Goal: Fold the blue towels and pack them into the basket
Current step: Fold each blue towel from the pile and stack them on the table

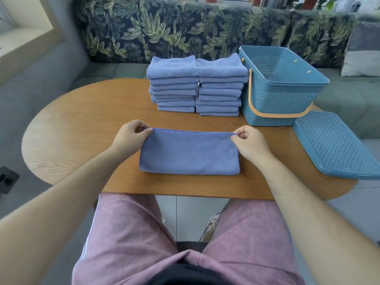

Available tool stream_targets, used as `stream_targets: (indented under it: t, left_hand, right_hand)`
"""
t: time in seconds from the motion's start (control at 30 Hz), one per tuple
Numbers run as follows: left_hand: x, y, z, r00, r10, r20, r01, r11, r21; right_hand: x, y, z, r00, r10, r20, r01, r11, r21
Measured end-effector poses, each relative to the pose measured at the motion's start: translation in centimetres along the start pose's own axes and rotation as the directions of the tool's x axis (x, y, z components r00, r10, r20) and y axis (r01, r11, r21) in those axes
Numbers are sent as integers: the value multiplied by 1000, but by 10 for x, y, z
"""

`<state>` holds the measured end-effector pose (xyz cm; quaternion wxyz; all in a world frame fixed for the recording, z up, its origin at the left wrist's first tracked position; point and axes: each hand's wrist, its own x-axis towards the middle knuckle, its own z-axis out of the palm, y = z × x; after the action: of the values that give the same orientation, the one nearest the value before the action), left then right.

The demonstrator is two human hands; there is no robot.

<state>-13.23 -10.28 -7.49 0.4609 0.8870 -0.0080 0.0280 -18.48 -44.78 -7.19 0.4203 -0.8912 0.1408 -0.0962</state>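
A blue towel (189,153) lies folded in half as a wide rectangle on the wooden table (82,120) in front of me. My left hand (131,134) pinches its far left corner and my right hand (249,144) pinches its far right corner. Behind it stand two stacks of folded blue towels, one on the left (173,85) and one on the right (221,87). The blue woven plastic basket (279,99) with an orange handle stands open at the back right, with nothing visible inside.
The basket's blue lid (337,147) lies flat at the table's right edge, partly overhanging. A sofa with leaf-print cushions (164,29) runs behind the table. My legs in pink shorts (131,243) are under the near edge.
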Motion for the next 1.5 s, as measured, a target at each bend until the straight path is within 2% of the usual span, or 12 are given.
stream_targets:
  t: [0.47,0.53,0.6,0.63,0.7,0.77,0.83,0.97,1.23,1.33,1.4,1.5]
  left_hand:
    - [59,-29,38,996,-66,-53,76,973,218]
    - [52,-28,42,994,-33,-106,65,947,313]
    - [39,-23,53,970,145,-195,-26,858,513]
    - [31,-17,62,949,249,-191,-103,823,558]
    - [16,-2,85,923,381,-57,-294,792,535]
    - [3,6,108,918,361,164,-394,792,466]
    - [-4,2,119,922,275,273,-376,802,464]
    - [2,-14,104,953,169,251,-281,800,531]
    - [14,-45,52,954,73,292,-234,789,568]
    - [16,-44,53,950,75,303,-260,727,636]
    - [21,-34,59,930,201,308,-362,652,666]
    - [30,-13,74,810,455,369,-585,606,538]
  right_hand:
    - [56,22,44,994,106,26,-97,970,-224]
    - [50,13,43,999,51,20,-39,916,-400]
    - [35,-4,49,992,-119,-30,74,775,-627]
    - [24,-17,57,974,-224,-29,151,739,-656]
    - [4,-39,83,950,-302,84,290,744,-602]
    - [-8,-45,110,945,-236,226,325,755,-570]
    - [-12,-39,125,940,-147,309,309,749,-586]
    - [-10,-15,115,928,-83,364,303,738,-603]
    - [-4,17,76,956,-3,292,201,732,-651]
    - [-4,16,80,964,-13,264,191,723,-664]
    - [-11,9,87,980,-155,129,201,748,-632]
    - [-31,-12,108,918,-391,-63,283,760,-585]
